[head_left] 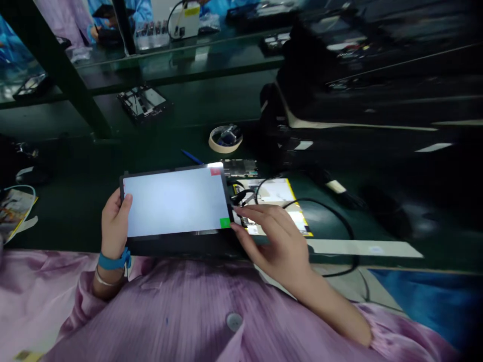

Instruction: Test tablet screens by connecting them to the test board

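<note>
Glossy white glare fills the tablet [175,203], which sits at the near edge of the green bench [68,221], just above my lilac smock, its screen carrying a small red tab at the top right corner and a green tab at the bottom right one. From where I sit steering this, my left hand [114,226] is clasped on the left short edge, thumb laid over the bezel and fingers wrapped behind, so that side is properly grasped. My right hand [277,241] is spread flat and loose, holding nothing outright; its fingertips [236,229] touch the lower right corner just beside the green tab. To do this well, I judge the left grip should carry the weight while the right only steadies, with pressure kept to the frame and off the glass. Black cables [324,206] loop across a yellow-edged sheet [277,193] under my right hand, and a bare circuit board [239,168] lies just behind the top right corner; I would watch that no lead is snagged or dragged. A roll of tape [225,139] rests farther back, well apart
</note>
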Tool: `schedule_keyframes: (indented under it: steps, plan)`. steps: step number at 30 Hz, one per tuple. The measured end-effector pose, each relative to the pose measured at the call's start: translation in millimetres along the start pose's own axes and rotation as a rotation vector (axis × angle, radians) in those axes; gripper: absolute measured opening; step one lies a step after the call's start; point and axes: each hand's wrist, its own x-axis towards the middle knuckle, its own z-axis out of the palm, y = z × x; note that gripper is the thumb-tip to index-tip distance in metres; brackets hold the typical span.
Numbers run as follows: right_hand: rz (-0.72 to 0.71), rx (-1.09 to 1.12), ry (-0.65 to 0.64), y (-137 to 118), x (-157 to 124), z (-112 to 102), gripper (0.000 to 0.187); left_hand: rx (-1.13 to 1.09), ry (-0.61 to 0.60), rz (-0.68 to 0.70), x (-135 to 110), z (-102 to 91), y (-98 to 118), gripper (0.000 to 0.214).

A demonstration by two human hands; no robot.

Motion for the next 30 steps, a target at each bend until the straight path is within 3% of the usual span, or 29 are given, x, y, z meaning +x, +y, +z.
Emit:
schedule_keyframes:
  steps: [5, 11, 13, 16, 20, 22, 26, 30]
  plan:
    - [-0.131, 0.207, -0.274, -9, 4, 6, 0.029, -0.011, -0.055, 0.031, 1, 1.9, 0, 0.040]
    - [-0.286, 0.268, -0.540, -20, 12, 28, 0.047, 0.022, -0.072, 0.033, 1, 2.1, 3, 0.041]
    - [-0.297, 0.271, -0.539, -21, 17, 23, 0.048, 0.023, -0.074, 0.041, 1, 2.1, 3, 0.041]
    - [-0.202, 0.246, -0.422, -12, 14, -7, 0.046, 0.037, -0.060, 0.045, 2, 1.7, 0, 0.042]
    - [0.215, 0.054, -0.144, 6, -19, -59, 0.031, 0.087, 0.026, 0.036, 5, 1.1, -4, 0.045]
    - [0.343, -0.059, -0.109, 16, -40, -73, 0.024, 0.111, 0.052, 0.017, 6, 1.9, -5, 0.049]
    - [0.280, -0.280, -0.150, 34, -65, -69, 0.018, 0.139, 0.083, 0.011, 5, 5.5, -1, 0.048]
    - [0.148, -0.373, -0.298, 47, -62, -55, 0.035, 0.098, 0.125, 0.025, 2, 8.9, 3, 0.044]
